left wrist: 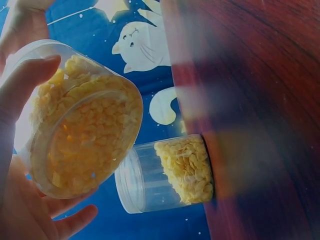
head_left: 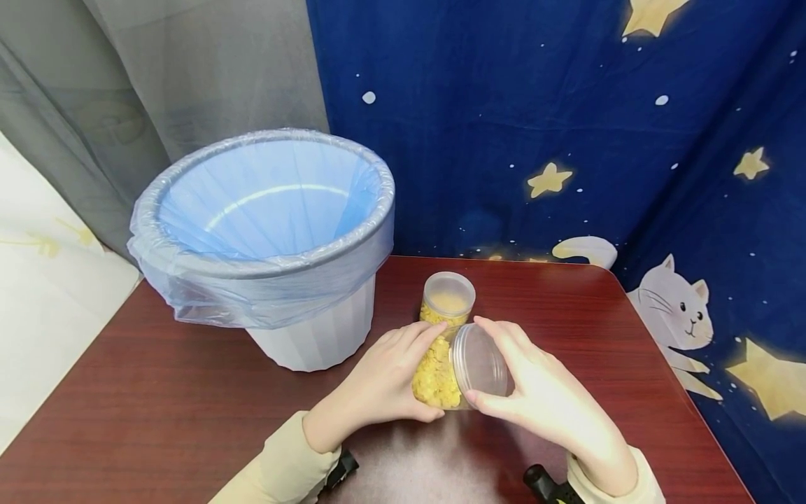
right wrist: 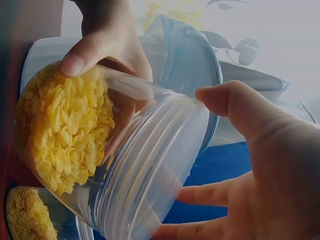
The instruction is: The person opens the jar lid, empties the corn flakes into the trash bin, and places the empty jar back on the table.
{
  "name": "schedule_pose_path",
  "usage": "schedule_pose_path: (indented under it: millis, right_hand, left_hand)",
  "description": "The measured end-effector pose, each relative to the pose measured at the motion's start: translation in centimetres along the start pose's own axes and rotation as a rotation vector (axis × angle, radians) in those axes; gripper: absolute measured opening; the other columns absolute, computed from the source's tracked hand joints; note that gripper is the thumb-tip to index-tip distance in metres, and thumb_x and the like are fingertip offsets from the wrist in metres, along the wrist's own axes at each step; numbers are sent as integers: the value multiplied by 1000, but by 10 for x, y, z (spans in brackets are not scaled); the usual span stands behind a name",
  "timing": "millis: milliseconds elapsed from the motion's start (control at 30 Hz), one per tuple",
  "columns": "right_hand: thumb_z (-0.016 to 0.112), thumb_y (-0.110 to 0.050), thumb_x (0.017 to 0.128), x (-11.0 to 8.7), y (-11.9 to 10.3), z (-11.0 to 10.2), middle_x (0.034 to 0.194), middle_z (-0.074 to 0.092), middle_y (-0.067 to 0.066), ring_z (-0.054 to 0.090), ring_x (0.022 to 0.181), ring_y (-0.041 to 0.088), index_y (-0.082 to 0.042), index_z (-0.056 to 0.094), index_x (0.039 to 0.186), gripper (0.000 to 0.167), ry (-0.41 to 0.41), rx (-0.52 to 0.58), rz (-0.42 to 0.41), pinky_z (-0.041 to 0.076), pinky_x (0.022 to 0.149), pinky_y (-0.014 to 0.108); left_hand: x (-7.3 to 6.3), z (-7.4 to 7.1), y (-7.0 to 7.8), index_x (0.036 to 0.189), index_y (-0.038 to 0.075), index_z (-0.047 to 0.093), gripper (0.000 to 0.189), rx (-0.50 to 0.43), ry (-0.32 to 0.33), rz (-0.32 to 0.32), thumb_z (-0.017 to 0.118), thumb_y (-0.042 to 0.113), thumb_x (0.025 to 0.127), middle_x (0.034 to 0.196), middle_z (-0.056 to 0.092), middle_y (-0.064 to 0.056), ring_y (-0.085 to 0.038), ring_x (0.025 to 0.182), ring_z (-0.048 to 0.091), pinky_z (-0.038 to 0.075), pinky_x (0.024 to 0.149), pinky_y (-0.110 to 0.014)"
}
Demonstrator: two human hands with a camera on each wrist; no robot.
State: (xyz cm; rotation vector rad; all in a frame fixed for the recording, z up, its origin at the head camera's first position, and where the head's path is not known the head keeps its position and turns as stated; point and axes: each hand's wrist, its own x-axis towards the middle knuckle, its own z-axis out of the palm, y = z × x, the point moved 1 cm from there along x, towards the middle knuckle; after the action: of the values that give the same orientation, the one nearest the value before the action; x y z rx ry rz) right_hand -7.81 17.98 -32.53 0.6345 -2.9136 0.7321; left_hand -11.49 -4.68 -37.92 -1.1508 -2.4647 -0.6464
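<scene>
A clear plastic jar [head_left: 437, 374], part filled with yellow flakes, is tilted over the table with its lid end to the right. My left hand [head_left: 392, 378] grips the jar's body near its base, thumb on one side and fingers on the other. My right hand [head_left: 543, 385] holds the translucent screw lid [head_left: 483, 359] at its rim, between thumb and fingertips. In the right wrist view the lid [right wrist: 160, 170] sits over the ridged neck of the jar. Just behind, a second lidded jar [head_left: 448, 297] of the same flakes stands upright on the table.
A large white bin [head_left: 311, 336] with a blue plastic liner [head_left: 264, 203] over its rim stands on the left of the dark red table [head_left: 208, 413]. Behind the table hang a grey curtain [head_left: 220, 63] and a blue one [head_left: 478, 126] with stars and a white cat.
</scene>
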Motion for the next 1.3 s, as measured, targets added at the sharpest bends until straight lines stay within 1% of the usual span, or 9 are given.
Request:
schedule_pose_path:
  millis: [267, 467, 600, 767, 900, 1000, 1100, 1167, 1300]
  right_hand:
    - [78, -48, 73, 0, 1, -2, 135, 43, -6, 52, 107, 11, -25, 36, 145, 86, 13, 6, -101, 50, 82, 38]
    - [80, -38, 70, 0, 2, -4, 137, 40, -9, 48, 112, 9, -25, 36, 145, 88, 10, 18, -183, 48, 86, 36]
    - [80, -35, 70, -1, 3, -6, 139, 38, -7, 47, 116, 10, -25, 35, 146, 89, -4, 26, -208, 48, 88, 36]
    - [80, -33, 69, -2, 3, -7, 142, 35, -5, 45, 119, 12, -25, 33, 148, 93, -29, 42, -219, 47, 90, 37]
    - [81, -42, 72, -2, 3, -9, 145, 33, -3, 45, 122, 16, -25, 30, 150, 95, -32, 78, -190, 47, 91, 41]
    - [78, -52, 72, -2, 3, -10, 148, 32, 1, 45, 124, 21, -26, 27, 151, 98, -16, 82, -143, 46, 92, 47]
    - [75, -57, 73, -1, 3, -10, 149, 32, 3, 48, 122, 25, -24, 25, 151, 99, -5, 75, -83, 45, 91, 50]
    - [73, -56, 76, -2, 3, -10, 147, 35, 5, 54, 115, 25, -22, 24, 152, 96, -7, 79, -42, 49, 85, 48]
    - [70, -52, 81, -1, 3, -9, 137, 42, 4, 60, 94, 14, -21, 24, 151, 90, -22, 104, 25, 51, 72, 35]
  left_hand:
    - [1, -1, -1, 143, 8, 37, 110, -22, -36, -19, 81, 56, 56, 131, 49, -4, -17, 119, 47, 39, 99, -36]
    - [0, -1, -1, 144, 8, 36, 110, -39, -44, -28, 81, 57, 56, 130, 50, -3, -16, 117, 49, 41, 98, -36]
    - [0, -1, 0, 144, 8, 36, 111, -47, -51, -33, 81, 57, 56, 130, 50, -3, -16, 117, 49, 41, 98, -36]
    - [-1, -1, 0, 145, 8, 35, 111, -67, -58, -37, 82, 57, 56, 131, 49, -3, -15, 117, 48, 40, 98, -35]
    - [-1, -2, 0, 144, 9, 35, 110, -76, -55, -40, 82, 57, 56, 131, 49, -2, -14, 117, 48, 41, 98, -34]
    - [-1, -2, 0, 144, 9, 36, 110, -77, -55, -46, 82, 57, 56, 131, 49, -2, -14, 118, 47, 41, 98, -34]
    - [-1, -2, 0, 144, 9, 36, 110, -72, -58, -50, 82, 56, 56, 132, 49, -2, -14, 119, 47, 40, 99, -34]
    - [-1, -2, 0, 144, 9, 36, 110, -63, -59, -49, 82, 56, 56, 132, 49, -2, -14, 120, 46, 39, 99, -34]
    - [0, -2, 0, 144, 9, 37, 110, -44, -55, -45, 81, 56, 56, 132, 49, -3, -15, 120, 46, 39, 100, -35]
